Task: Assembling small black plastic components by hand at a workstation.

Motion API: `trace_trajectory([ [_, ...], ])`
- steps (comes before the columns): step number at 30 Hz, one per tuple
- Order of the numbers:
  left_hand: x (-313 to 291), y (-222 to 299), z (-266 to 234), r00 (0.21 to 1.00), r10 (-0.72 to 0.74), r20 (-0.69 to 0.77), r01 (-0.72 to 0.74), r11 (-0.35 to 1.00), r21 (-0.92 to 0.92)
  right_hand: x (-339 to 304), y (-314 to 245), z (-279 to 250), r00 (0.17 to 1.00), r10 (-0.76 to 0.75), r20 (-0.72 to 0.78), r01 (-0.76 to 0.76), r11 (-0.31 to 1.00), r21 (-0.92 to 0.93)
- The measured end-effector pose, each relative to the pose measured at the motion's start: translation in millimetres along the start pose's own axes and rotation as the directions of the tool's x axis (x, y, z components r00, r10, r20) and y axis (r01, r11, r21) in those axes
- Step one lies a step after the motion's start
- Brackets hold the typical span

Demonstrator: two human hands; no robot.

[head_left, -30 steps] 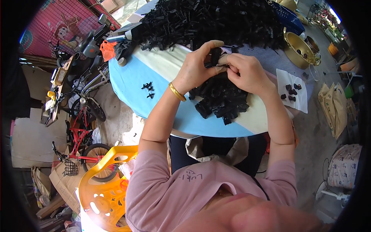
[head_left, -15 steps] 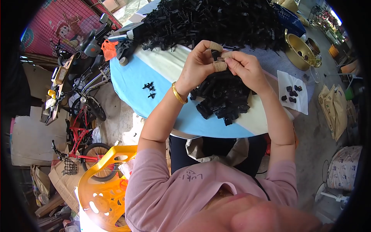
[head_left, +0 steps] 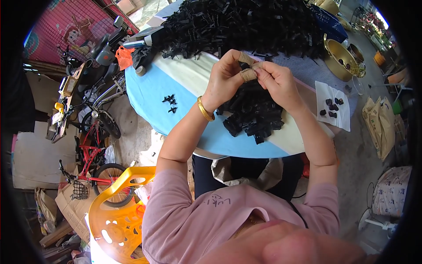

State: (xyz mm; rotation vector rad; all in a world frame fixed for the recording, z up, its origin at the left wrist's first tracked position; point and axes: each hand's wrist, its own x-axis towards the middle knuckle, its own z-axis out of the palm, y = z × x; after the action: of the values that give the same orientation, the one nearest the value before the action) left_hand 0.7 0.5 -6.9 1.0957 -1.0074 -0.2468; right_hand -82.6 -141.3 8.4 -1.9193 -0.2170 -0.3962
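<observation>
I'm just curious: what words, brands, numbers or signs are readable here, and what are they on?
Pink shirt: dark lettering on its front; I don't copy out wording.
Tan bag: marks too small to read.
Blue item: pale markings, too small to read.
Black pieces: no lettering visible.

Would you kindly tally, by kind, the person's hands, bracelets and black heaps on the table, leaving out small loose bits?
Hands: 2, left hand and right hand
Gold bracelet: 1
Black heaps: 2, large far heap and smaller near pile
Total: 5
</observation>
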Motion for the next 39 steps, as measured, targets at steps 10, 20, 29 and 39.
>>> trace_trajectory([
  [10,-2.9,-1.3,17.9,0.969,0.159,-0.188,-0.058,0.889,0.454,5.7,3.2,-12.5,0.998,0.043,0.055,-0.047,0.995,0.085],
  [20,-4.4,30.0,-0.4,0.973,-0.157,0.170,0.112,0.963,0.245,8.9,5.9,-30.6,0.983,-0.064,-0.172,0.087,0.988,0.129],
  [29,3.2,15.1,-8.7,0.911,-0.251,0.329,0.377,0.831,-0.410,7.7,4.5,-28.8,0.982,-0.170,0.084,0.149,0.965,0.216],
  [39,0.9,19.0,-0.7,0.905,-0.411,0.113,0.425,0.854,-0.300,6.8,3.7,-22.1,0.975,-0.219,-0.037,0.219,0.976,0.001],
])
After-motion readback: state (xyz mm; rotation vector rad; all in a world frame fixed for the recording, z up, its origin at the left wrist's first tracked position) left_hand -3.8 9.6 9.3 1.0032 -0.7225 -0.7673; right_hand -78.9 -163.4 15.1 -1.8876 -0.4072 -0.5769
